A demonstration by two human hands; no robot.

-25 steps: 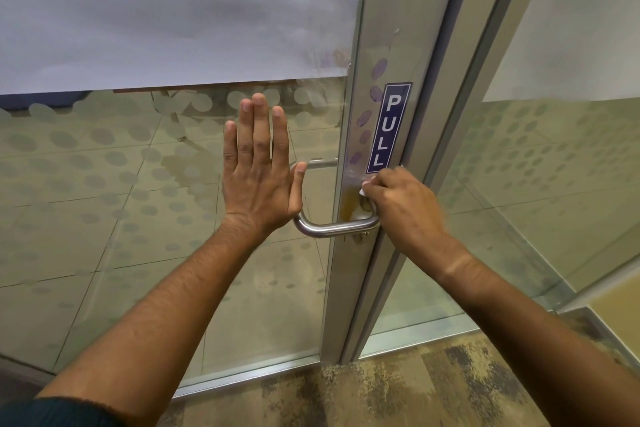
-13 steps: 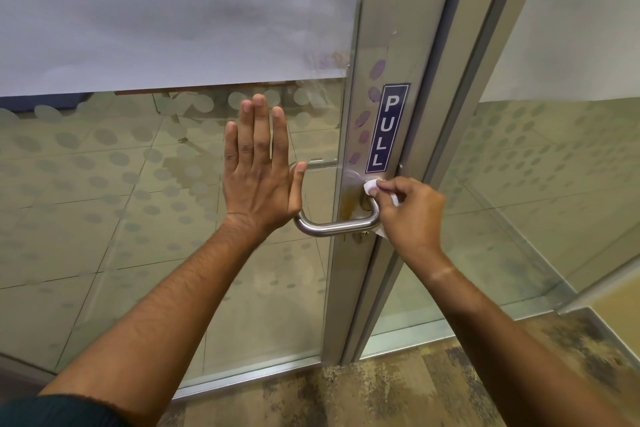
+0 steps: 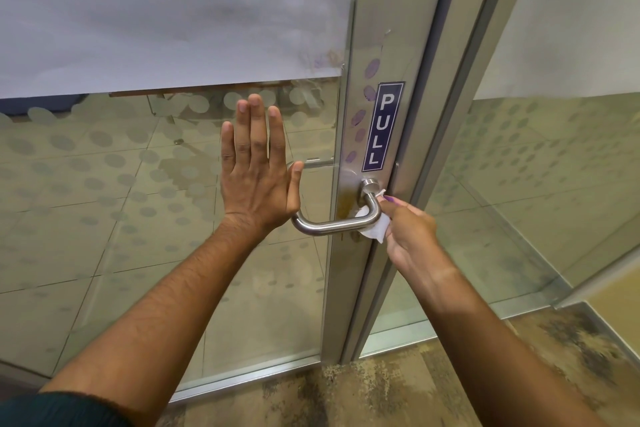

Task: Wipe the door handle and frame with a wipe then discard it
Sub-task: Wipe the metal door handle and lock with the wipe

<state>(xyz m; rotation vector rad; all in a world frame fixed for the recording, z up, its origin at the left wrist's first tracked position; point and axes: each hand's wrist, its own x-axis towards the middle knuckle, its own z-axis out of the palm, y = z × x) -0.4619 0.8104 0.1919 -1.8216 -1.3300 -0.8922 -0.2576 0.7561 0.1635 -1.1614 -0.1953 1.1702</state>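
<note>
A blue PULL sign above mottled carpet, beside dotted glass.

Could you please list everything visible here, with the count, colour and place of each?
Glass door: one, clear with frosted dots, left and centre.
Paper: one, white, covering the upper door glass.
Frame: one, silver metal, centre, running top to bottom.
PULL sign: one, dark blue with white letters, on the frame above the handle.
Purple smudges: several, on the frame left of the sign.
Handle: one, steel, curved, on the frame.
Wipe: one, white, tucked behind the handle's bend.
Side panel: one, clear with dots, right.
Carpet: one, mottled brown, bottom.
Left hand: one, open, flat on the glass.
Right hand: one, pinching the wipe at the handle.
</note>
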